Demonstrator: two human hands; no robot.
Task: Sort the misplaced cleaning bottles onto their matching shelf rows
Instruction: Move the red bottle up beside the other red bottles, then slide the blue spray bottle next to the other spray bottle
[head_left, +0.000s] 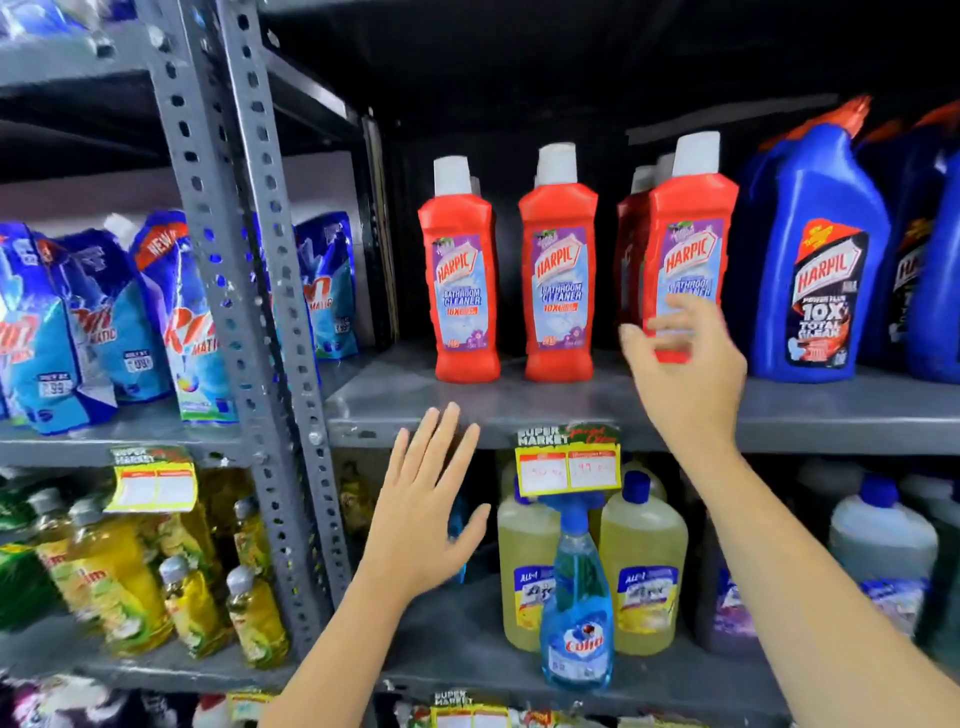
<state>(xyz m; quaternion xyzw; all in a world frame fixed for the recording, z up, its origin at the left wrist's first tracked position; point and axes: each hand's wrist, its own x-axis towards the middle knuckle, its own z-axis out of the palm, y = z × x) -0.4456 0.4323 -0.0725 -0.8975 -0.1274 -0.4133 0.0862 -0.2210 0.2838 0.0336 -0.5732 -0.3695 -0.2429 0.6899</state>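
Three red Harpic bathroom cleaner bottles stand on the upper grey shelf (519, 410): one at the left (465, 270), one in the middle (558, 265), one at the right (685, 244) with more red bottles behind it. My right hand (680, 364) is raised in front of the lower part of the right red bottle, fingers spread, holding nothing. My left hand (431, 504) hovers open below the shelf edge, empty. A blue Colin spray bottle (576, 597) stands on the lower shelf in front of yellow cleaner bottles (644, 566).
Blue Harpic toilet cleaner bottles (815, 260) fill the upper shelf's right side. A perforated grey upright (270, 291) divides the racks. Blue detergent pouches (104, 322) and yellow dish-liquid bottles (124, 582) sit at left. A price tag (569, 462) hangs from the shelf edge.
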